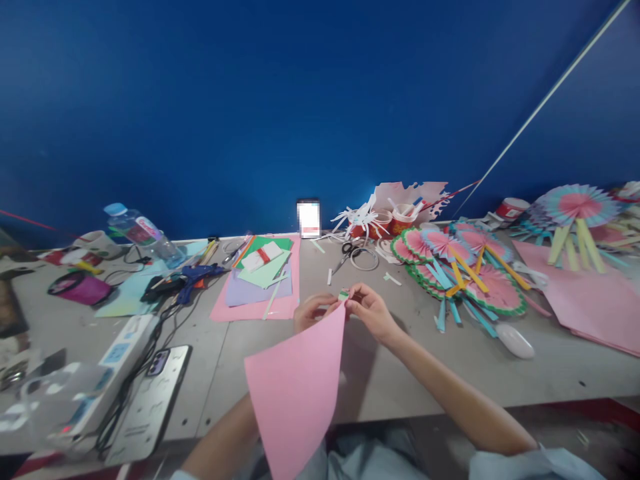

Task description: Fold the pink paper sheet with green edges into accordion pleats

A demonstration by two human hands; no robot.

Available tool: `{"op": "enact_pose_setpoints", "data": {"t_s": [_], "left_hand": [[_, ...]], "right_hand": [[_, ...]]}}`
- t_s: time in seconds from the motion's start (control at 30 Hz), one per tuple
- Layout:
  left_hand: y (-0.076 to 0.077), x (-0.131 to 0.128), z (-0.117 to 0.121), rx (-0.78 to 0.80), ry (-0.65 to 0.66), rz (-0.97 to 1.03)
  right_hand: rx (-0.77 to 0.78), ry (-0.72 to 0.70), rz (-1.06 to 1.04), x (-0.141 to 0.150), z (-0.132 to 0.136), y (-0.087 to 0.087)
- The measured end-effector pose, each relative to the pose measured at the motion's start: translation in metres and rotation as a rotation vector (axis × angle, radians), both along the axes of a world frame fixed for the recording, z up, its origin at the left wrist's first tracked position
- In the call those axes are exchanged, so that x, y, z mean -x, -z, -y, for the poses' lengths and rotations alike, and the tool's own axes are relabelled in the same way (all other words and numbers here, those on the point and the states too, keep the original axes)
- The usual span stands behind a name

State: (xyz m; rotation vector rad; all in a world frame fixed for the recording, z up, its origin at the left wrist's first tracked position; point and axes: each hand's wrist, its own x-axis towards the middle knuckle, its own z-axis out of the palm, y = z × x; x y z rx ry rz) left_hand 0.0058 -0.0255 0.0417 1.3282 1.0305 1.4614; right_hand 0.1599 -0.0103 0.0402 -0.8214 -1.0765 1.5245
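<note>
Pink paper sheet (295, 387): I pinch its top corner between my left grip (313, 312) and right grip (369, 310), both clamped, apparently to start a fold. Scissors (345, 257) beyond; paper fans (460, 267) right, on the surface (400, 373).

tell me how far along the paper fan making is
Done: a pile of finished paper fans lies to the right. In hand: both hands, left hand and right hand, pinch a small green piece at the pink sheet's top corner. That sheet is still flat, unfolded.
</note>
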Motion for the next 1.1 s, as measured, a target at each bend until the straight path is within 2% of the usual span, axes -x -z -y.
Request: {"op": "enact_pose_setpoints", "data": {"t_s": [0.1,0.13,0.3,0.63,0.87,1.0,1.1], "left_hand": [[-0.001,0.006,-0.001,-0.093,0.114,-0.08],[-0.001,0.007,-0.001,-0.114,0.116,-0.097],[0.005,-0.002,0.0,-0.081,-0.081,-0.093],[0.005,0.0,-0.002,-0.128,-0.112,-0.184],[0.007,-0.005,0.0,-0.014,-0.188,-0.14],[0.008,-0.005,-0.002,0.061,-0.137,-0.026],[0.006,-0.005,-0.005,0.182,-0.035,0.113]], "right_hand": [[0.014,-0.009,-0.01,0.001,-0.001,0.005],[0.017,-0.012,-0.014,0.001,-0.001,0.006],[0.047,-0.035,-0.068,0.001,-0.001,0.007],[0.058,-0.066,-0.061,0.002,-0.001,0.013],[0.087,-0.087,-0.044,0.002,0.001,0.011],[0.107,-0.102,-0.068,0.003,0.002,0.01],[0.1,-0.068,-0.066,0.003,0.001,0.012]]}}
